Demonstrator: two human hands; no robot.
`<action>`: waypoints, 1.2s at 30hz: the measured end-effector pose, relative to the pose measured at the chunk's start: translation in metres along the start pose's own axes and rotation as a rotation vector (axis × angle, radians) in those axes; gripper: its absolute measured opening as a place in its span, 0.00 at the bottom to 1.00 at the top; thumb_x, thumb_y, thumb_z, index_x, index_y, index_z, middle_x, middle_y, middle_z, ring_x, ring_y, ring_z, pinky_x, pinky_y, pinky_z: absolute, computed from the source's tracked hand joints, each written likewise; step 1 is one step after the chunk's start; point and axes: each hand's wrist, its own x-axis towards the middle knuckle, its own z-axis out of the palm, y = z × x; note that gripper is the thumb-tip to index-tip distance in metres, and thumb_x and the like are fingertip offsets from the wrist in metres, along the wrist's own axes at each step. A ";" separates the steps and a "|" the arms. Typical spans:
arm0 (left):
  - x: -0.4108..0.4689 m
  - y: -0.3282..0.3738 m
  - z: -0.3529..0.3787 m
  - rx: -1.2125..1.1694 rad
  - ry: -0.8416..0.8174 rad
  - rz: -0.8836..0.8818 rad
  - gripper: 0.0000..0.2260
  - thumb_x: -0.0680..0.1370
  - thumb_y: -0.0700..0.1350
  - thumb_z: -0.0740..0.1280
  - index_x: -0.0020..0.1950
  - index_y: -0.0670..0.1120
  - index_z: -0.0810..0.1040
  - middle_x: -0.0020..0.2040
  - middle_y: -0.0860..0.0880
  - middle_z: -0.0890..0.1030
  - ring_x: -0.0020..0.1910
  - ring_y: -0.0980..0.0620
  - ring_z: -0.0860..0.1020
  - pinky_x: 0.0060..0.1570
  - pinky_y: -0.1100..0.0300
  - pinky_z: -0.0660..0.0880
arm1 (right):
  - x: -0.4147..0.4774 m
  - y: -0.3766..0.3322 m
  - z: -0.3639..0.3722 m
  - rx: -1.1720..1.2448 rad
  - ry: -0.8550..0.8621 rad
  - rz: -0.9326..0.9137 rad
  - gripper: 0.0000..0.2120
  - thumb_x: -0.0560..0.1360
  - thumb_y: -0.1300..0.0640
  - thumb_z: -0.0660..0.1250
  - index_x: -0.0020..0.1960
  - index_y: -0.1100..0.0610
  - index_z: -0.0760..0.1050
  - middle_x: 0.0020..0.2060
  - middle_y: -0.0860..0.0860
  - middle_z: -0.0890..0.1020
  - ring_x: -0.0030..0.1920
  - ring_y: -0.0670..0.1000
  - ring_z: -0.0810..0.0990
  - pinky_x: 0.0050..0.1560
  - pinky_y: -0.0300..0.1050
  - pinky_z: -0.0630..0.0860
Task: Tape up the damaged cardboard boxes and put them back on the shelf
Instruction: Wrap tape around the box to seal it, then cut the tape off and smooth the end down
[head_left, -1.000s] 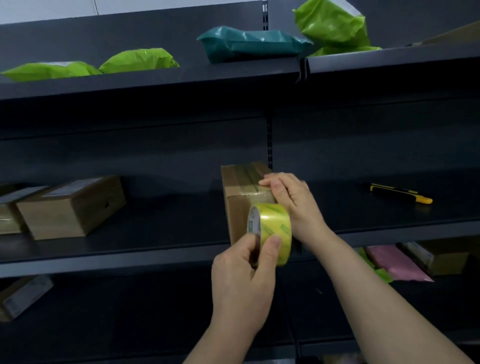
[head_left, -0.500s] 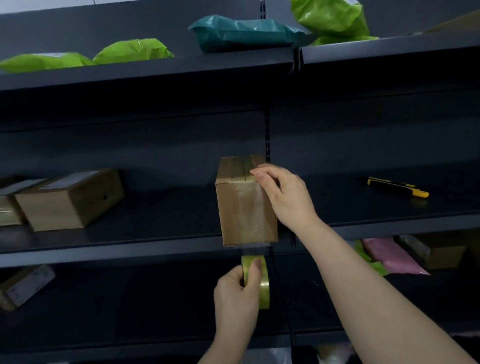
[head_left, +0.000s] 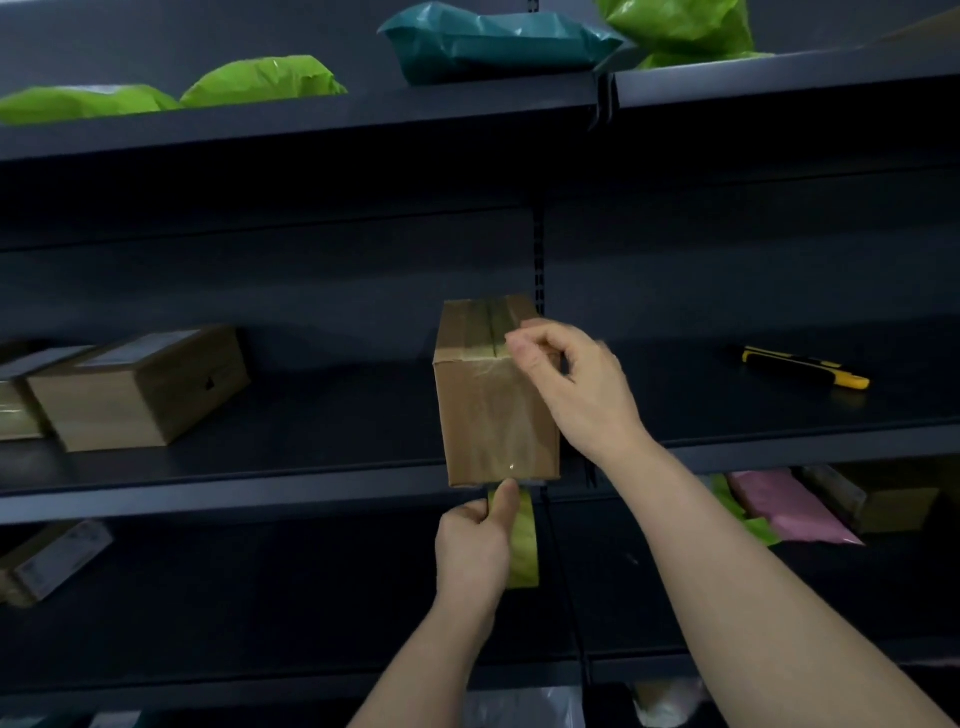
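The dark metal shelving unit (head_left: 260, 488) fills your view, its painted boards matte and flat. Your cardboard box (head_left: 493, 415) stands on end at the front lip of the middle shelf, where it stood a second ago. Its brown front face is glossy with clear tape, and older strips run along the top seam. A squat cardboard box (head_left: 140, 395) lies well apart on the same shelf to the left. Crinkled plastic mailers, lime green (head_left: 260, 83) and teal (head_left: 493, 44), sit on the shelf above.

Your hands are apart. Your right hand (head_left: 582, 395) is at the box's top front edge. Its fingers are more bent than half a second ago and blurred, so you cannot tell whether they pinch anything. Your left hand (head_left: 472, 551) grips the yellow-green tape roll (head_left: 524, 545) just under the shelf lip, thumb up against the box's bottom edge. A second ago that roll was in front of the box face. A slim yellow-and-black utility knife (head_left: 802, 366) lies to the right.
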 end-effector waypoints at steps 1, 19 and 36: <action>0.000 0.001 0.000 0.002 0.005 -0.013 0.21 0.78 0.56 0.69 0.32 0.46 0.71 0.30 0.46 0.73 0.30 0.49 0.72 0.34 0.55 0.69 | -0.003 -0.003 -0.001 -0.050 -0.039 0.015 0.22 0.67 0.31 0.66 0.57 0.40 0.76 0.61 0.35 0.74 0.63 0.46 0.70 0.56 0.49 0.74; -0.007 0.014 0.008 0.089 0.139 -0.042 0.27 0.74 0.67 0.65 0.39 0.42 0.78 0.36 0.41 0.79 0.37 0.43 0.80 0.40 0.54 0.72 | -0.013 0.096 -0.084 -0.444 0.071 0.261 0.18 0.76 0.49 0.67 0.64 0.54 0.76 0.59 0.56 0.81 0.60 0.57 0.78 0.56 0.47 0.74; -0.065 0.065 0.115 0.454 0.518 0.487 0.09 0.79 0.51 0.67 0.41 0.49 0.74 0.34 0.54 0.77 0.34 0.57 0.75 0.33 0.59 0.70 | 0.056 0.206 -0.180 -1.111 -0.361 0.693 0.27 0.81 0.50 0.54 0.77 0.58 0.56 0.75 0.60 0.59 0.74 0.64 0.57 0.71 0.62 0.56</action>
